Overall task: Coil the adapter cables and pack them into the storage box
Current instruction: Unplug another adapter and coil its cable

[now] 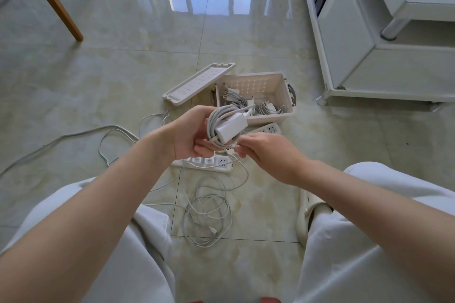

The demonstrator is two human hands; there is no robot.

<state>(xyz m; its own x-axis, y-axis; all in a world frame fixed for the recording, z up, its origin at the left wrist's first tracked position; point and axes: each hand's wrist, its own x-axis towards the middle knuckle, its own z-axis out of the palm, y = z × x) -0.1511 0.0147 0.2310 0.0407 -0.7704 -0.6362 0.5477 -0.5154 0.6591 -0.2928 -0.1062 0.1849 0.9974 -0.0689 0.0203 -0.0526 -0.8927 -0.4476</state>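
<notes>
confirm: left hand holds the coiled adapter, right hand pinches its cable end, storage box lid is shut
No: head view shows the lid off, beside the open storage box. Left hand, right hand and adapter are as stated.

Your tiled floor [98, 76] carries the open box [286, 87], its lid [197, 83] just left, a power strip [269, 128] by the box, a second strip [211, 163] nearer you, a cable tangle [209, 214] between your legs, and a cord [61, 137] trailing left.
</notes>
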